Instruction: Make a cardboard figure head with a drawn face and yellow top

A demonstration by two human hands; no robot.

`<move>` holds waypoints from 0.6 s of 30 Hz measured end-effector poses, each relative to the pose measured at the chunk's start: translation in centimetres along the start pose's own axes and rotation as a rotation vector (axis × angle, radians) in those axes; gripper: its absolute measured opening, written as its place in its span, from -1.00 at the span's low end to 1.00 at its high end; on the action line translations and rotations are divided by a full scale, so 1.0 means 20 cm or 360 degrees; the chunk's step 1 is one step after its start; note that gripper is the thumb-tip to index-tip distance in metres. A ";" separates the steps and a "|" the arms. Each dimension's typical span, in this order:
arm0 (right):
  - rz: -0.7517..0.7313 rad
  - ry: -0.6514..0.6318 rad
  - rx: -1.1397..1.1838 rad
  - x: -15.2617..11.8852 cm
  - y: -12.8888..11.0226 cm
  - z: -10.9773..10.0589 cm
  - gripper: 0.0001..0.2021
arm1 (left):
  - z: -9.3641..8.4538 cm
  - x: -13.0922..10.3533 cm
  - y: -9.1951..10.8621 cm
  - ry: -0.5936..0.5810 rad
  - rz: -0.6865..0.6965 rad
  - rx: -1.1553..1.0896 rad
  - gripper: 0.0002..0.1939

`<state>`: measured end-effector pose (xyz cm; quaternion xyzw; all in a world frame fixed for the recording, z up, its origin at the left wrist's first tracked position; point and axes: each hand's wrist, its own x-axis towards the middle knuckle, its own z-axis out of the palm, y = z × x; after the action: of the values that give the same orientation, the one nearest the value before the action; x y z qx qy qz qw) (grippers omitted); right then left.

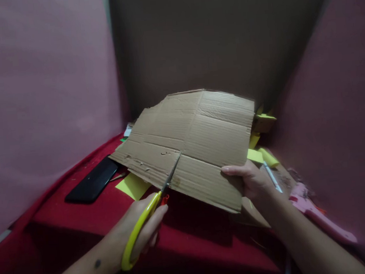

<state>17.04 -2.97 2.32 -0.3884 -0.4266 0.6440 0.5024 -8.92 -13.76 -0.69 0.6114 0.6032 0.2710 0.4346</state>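
Note:
A large brown cardboard sheet [221, 140] with fold lines is held up, tilted, above the red cloth. My left hand [142, 226] grips yellow-handled scissors [131, 246], whose blades lie across the sheet's near edge and point up toward its centre crease. On the right, my right hand [248, 176] pinches the sheet's right edge, thumb on top and the other fingers hidden beneath it. Small torn spots mark the sheet's lower left part.
A black phone [92, 181] and a yellow paper [132, 186] lie at left on the red cloth [61, 216]. Yellow papers [269, 157], a white pen [272, 177] and a pink glue gun [320, 214] are at right. Pink walls flank both sides.

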 end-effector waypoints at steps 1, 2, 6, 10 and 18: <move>0.0000 0.0023 0.0014 0.00 0.00 0.00 -0.66 | -0.01 0.00 0.00 -0.0037 0.0007 -0.0059 -0.44; -0.0005 0.0042 0.0023 0.00 -0.01 0.00 -0.66 | -0.03 0.00 -0.01 -0.0071 0.0006 -0.0135 -0.46; -0.0042 0.0049 0.0033 0.00 -0.01 0.00 -0.65 | -0.08 0.03 -0.07 -0.0173 -0.0084 -0.0433 -0.64; -0.0054 0.0035 0.0046 -0.01 -0.01 0.01 -0.58 | -0.07 0.04 -0.09 -0.0082 -0.0116 -0.0456 -0.66; 0.0001 -0.0011 0.0030 -0.01 0.01 0.03 -0.64 | -0.08 0.07 -0.02 -0.0104 0.0039 0.0003 -0.57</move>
<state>16.54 -3.32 2.37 -0.3816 -0.4221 0.6495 0.5044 -10.27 -12.05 -0.47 0.6277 0.5814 0.2558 0.4501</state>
